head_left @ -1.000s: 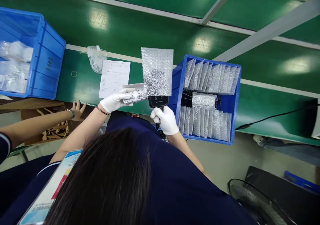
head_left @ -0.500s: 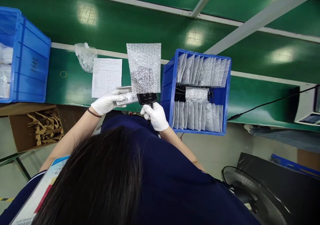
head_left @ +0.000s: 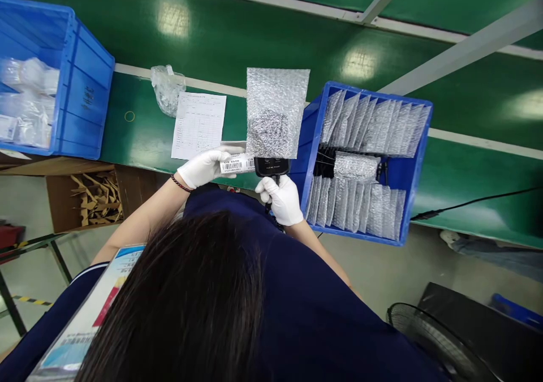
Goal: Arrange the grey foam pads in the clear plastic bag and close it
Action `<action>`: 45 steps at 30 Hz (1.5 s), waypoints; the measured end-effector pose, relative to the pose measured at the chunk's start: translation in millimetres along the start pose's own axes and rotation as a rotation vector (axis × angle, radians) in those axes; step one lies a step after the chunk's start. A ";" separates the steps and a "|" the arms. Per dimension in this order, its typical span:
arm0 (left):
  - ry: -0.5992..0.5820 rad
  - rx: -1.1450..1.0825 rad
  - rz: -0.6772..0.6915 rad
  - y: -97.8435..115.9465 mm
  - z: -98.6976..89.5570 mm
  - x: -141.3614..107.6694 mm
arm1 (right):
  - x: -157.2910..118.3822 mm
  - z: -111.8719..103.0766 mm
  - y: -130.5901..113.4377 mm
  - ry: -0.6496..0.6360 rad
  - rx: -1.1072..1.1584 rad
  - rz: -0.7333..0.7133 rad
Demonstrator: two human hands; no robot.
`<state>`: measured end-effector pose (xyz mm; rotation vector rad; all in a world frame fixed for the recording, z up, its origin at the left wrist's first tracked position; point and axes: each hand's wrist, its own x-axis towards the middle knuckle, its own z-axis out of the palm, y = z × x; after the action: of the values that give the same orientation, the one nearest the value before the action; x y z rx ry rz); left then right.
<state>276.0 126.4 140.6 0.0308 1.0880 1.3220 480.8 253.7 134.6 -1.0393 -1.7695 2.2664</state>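
My left hand [head_left: 205,167], in a white glove, is closed on a white box with barcode labels [head_left: 236,164]. Beside it my right hand [head_left: 283,198], also gloved, pinches the cable end of a black device [head_left: 271,167]. The device's upper part is hidden under a bubble-wrap bag [head_left: 277,110], which lies beyond my hands on the green bench. To the right, a blue crate [head_left: 408,201] holds rows of bubble-wrapped packets [head_left: 384,124] with one packet lying across black cables in the middle.
At the left stands a blue crate [head_left: 87,96] with plastic-wrapped white items. A printed sheet [head_left: 199,126], a crumpled clear bag [head_left: 167,90] and a rubber band [head_left: 129,116] lie on the bench [head_left: 139,144]. Below are a carton of cardboard scraps [head_left: 99,201] and a fan [head_left: 424,337].
The camera view has shifted, so the bench and crates appear further right. My hands keep the same holds, and the box's label faces the camera more squarely.
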 end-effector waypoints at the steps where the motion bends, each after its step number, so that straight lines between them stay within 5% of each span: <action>1: -0.005 -0.009 0.003 -0.4 0.9 0.8 | -0.6 0.2 -0.9 0.005 -0.011 0.002; 45: -0.108 -0.098 -0.084 1.1 1.5 11.8 | -1.9 2.2 -2.3 0.065 0.036 -0.060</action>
<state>274.5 136.8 134.7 -0.0164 0.9226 1.2817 480.3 251.8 137.7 -1.0269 -1.7055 2.1951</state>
